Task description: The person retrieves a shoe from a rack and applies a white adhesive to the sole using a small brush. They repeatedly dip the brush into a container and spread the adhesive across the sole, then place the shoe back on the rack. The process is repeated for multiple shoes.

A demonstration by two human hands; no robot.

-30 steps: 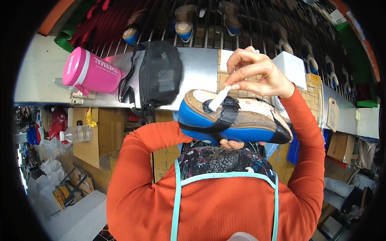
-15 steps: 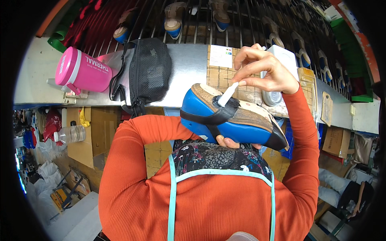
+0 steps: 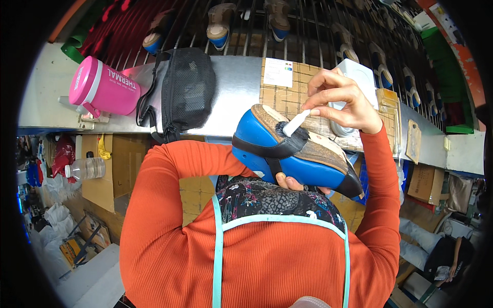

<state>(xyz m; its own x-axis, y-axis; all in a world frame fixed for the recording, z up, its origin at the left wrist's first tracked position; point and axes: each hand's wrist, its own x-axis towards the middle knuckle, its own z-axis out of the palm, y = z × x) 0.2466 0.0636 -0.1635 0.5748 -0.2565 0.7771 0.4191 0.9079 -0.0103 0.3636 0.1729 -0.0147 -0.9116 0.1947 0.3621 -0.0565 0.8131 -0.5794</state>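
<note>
A grey metal workbench (image 3: pixel 236 92) runs across the upper half of the frame, with a dark slatted rack (image 3: pixel 308 31) of unfinished shoes behind it in the upper part. On the bench lie a pink insulated jug with a white lid (image 3: pixel 102 88) at upper left, a black mesh pouch with a strap (image 3: pixel 186 92) just right of it, a tan gridded cutting mat (image 3: pixel 280 95) and a white square container (image 3: pixel 362 77) toward upper right.

In the middle of the frame the left hand (image 3: pixel 292 183), mostly hidden, grips from below a blue shoe with a black strap and cork-coloured insole (image 3: pixel 298 151); only fingertips show under the sole. The right hand (image 3: pixel 339 100) pinches a small white-handled brush (image 3: pixel 296 123) between thumb and fingers, its dark bristles touching the insole near the strap.

Compared with a second ago, the shoe has tipped so its heel end points more to upper left and sits higher over the bench edge, and the brush has moved from the insole's middle toward the strap area; judging by this, the brushing is working along the insole.

The shoe hangs just above the bench's near edge, close to the mat and the white container. Open room lies to the left of the shoe, between it and the pouch; on the right the right forearm in its orange ribbed sleeve (image 3: pixel 382 190) crowds the space.
</note>
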